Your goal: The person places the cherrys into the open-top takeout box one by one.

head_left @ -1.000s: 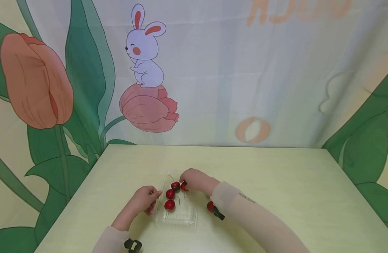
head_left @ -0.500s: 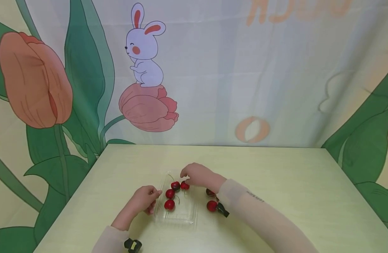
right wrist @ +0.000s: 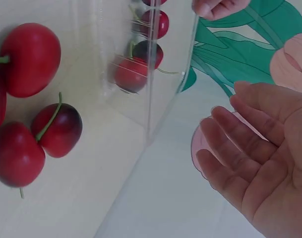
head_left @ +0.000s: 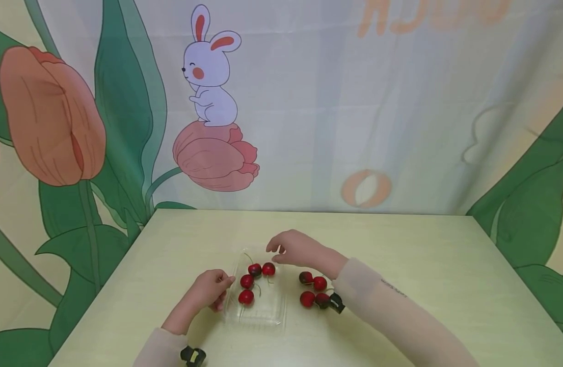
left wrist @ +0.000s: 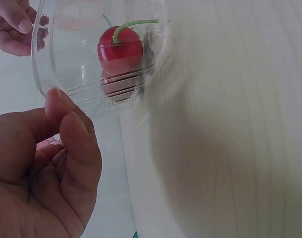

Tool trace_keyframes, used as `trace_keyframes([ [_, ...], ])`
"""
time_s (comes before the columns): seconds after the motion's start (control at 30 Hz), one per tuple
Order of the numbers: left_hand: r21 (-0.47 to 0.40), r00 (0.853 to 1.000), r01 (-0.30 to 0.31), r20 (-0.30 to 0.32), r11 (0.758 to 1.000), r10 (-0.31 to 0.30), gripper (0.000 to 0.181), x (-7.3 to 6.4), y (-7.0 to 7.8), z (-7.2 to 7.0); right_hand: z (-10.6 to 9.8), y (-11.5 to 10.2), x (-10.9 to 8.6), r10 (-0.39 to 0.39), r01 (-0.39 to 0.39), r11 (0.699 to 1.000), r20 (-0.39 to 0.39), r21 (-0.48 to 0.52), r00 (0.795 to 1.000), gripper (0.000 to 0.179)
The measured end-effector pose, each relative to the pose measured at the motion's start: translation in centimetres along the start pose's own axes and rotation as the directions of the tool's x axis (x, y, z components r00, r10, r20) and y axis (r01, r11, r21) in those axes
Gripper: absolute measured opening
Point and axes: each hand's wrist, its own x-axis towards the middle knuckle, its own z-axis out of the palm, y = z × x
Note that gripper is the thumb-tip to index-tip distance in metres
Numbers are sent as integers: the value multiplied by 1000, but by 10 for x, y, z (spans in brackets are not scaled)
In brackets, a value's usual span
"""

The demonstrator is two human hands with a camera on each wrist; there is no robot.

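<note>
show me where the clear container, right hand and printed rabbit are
Clear container (head_left: pixel 268 307): head view, bare floor inside.
Right hand (head_left: pixel 297 248): head view, back of the hand.
Printed rabbit (head_left: pixel 212 69): head view, its head.

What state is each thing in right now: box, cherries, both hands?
Box: open-topped, holding four cherries.
Cherries in the box: whole, stems visible.
Cherries on the table: four visible, loose, right of the box.
Left hand: fingers curled, fingertips at the rim.
Right hand: fingers relaxed, holding nothing.
</note>
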Motion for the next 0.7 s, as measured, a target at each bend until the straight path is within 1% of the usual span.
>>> trace_keyframes([
  [0.17,5,1000,5,0,1000,-5,26,-1,2,1,-4,3,-13,-29,28,1000,-22,-7,999,23],
  [0.47,17,1000,8,-4,1000,-8,26,-1,3,0,-4,12,-34,-6,7,1000,-59,25,998,24],
  [0.7,26,1000,-1,-7,1000,1,26,-3,4,0,1,20,-54,26,-18,995,-87,97,996,27],
])
